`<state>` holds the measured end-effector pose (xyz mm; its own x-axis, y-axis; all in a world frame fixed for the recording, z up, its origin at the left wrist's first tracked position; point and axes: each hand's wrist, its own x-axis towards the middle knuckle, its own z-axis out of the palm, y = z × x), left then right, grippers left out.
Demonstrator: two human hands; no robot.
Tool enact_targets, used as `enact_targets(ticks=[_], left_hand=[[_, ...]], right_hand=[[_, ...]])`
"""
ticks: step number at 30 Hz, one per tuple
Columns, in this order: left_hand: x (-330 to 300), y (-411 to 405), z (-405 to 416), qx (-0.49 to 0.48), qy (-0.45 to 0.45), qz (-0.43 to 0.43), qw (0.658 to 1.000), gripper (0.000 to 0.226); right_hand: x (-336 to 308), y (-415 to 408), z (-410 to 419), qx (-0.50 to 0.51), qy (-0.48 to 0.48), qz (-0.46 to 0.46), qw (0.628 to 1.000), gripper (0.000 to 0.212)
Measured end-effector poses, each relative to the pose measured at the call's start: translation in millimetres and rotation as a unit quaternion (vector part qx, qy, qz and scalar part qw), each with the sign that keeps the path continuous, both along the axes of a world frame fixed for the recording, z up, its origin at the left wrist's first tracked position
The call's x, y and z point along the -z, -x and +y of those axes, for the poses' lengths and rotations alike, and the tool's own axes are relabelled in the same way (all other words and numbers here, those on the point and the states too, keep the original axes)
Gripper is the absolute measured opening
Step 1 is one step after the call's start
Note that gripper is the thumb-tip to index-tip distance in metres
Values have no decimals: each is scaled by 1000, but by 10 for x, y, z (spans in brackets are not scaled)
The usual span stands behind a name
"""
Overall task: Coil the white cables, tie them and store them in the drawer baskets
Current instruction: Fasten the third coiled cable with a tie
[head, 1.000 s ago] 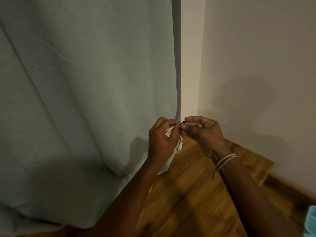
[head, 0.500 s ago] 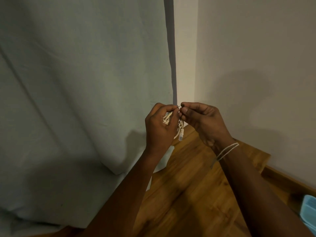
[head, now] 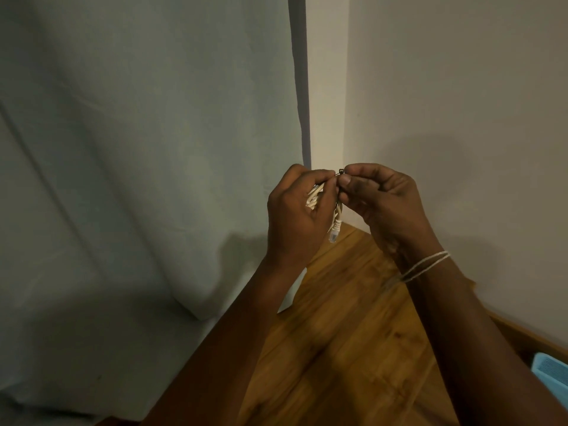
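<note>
Nearest to the camera, two bare forearms rise from the lower edge over a wooden table [head: 338, 348], and a thin white string [head: 425, 265] is wound around the right wrist. At the bottom right corner, well apart from the hands, the corner of a light blue basket [head: 551, 375] shows past the right forearm.

The left hand [head: 295, 216] is curled around a coiled white cable [head: 315, 196] and grips the bundle in its palm. The loops run with their long axis roughly vertical, a little tilted, and only a short part of them shows between the fingers. One end of the cable hangs below the hand, and its clear plug [head: 334, 233] points down toward the table. The right hand [head: 384, 204] is just beside the left one, almost touching it. Its thumb and forefinger pinch a small dark tie [head: 341, 171] at the top of the bundle, and the other fingers are loosely bent.

Under the hands the table surface is open. Its far edge meets a beige wall [head: 461, 103] behind the right hand. Behind the left hand, a pale grey curtain [head: 138, 149] hangs down over the left edge of the table.
</note>
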<state>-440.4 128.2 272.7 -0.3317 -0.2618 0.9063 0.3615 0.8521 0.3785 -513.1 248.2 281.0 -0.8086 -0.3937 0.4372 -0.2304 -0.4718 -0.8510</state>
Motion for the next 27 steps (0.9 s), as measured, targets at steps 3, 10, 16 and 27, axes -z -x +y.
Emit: enact_targets(ticks=[3, 10, 16, 27], left_hand=[[-149, -10, 70, 16, 10, 7, 1000, 19], [-411, 35, 239, 16, 25, 35, 999, 18], [-462, 49, 327, 15, 20, 45, 999, 19], [-497, -35, 387, 7, 3, 55, 998, 21]], right_hand=[[-97, -18, 72, 5, 20, 10, 1000, 13], [-326, -72, 227, 26, 58, 29, 998, 13], [-377, -113, 315, 43, 55, 52, 996, 28], [-432, -203, 368, 70, 41, 90, 993, 21]])
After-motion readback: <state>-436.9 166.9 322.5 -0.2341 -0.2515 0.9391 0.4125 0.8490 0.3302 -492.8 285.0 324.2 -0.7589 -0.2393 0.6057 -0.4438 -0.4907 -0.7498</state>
